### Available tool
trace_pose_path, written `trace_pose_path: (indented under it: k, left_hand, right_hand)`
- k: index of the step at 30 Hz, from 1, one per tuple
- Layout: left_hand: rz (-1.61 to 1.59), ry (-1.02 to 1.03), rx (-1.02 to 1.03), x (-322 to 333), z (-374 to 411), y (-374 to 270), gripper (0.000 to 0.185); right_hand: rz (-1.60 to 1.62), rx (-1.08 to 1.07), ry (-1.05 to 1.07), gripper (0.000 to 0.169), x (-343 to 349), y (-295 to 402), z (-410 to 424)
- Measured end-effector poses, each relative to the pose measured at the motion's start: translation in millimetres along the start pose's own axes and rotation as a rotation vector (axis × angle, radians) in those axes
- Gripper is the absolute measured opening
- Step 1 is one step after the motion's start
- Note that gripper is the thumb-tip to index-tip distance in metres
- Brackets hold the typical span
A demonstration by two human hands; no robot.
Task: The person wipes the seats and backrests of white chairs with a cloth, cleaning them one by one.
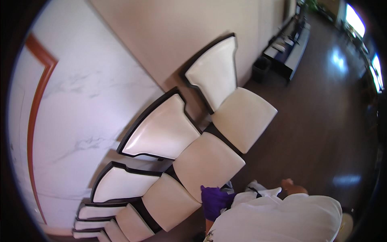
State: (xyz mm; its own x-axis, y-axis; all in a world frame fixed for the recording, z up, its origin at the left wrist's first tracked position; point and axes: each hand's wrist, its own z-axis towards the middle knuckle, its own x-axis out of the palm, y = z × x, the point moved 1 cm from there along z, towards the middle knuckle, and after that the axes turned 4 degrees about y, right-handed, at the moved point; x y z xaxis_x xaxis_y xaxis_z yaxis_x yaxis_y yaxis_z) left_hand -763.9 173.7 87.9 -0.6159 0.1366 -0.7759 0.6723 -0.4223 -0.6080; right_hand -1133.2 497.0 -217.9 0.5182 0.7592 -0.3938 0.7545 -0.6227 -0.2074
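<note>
A purple cloth (216, 198) covers most of my left hand, whose wrist (209, 224) shows below it. The fingers are hidden under the fabric. It hangs over the front corner of a chair with a cream padded seat (208, 163) and a white back in a black frame (164, 122); whether they touch is unclear. My right hand (287, 183) is at my other side, above the dark floor, bare and partly hidden by my white shirt (281, 220). No object shows in it, and its fingers are too small to make out.
More cream chairs (245, 118) stand in a row along the marble-patterned wall (72, 121). A black waste bin (261, 69) stands beside a long low table (290, 57) bearing several items. Dark wooden floor (305, 127) stretches right, towards bright windows (355, 21).
</note>
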Motion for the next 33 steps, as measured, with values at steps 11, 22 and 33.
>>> trace_pose_path:
  k: [11,22,33]
  left_hand:
    - [0.019,0.208,0.529,76.9,5.1,-113.7,0.017]
    - [-0.082,0.217,0.979,167.6,82.1,-290.4,0.009]
    - [-0.073,0.51,0.862,267.1,120.7,-357.6,0.017]
  right_hand:
    - [1.513,0.196,0.0,0.033,104.2,-50.3,-22.4]
    - [1.711,-0.344,0.083,0.062,68.7,-62.7,-63.1]
    - [2.132,-0.152,0.061,0.068,53.7,-112.3,-62.3]
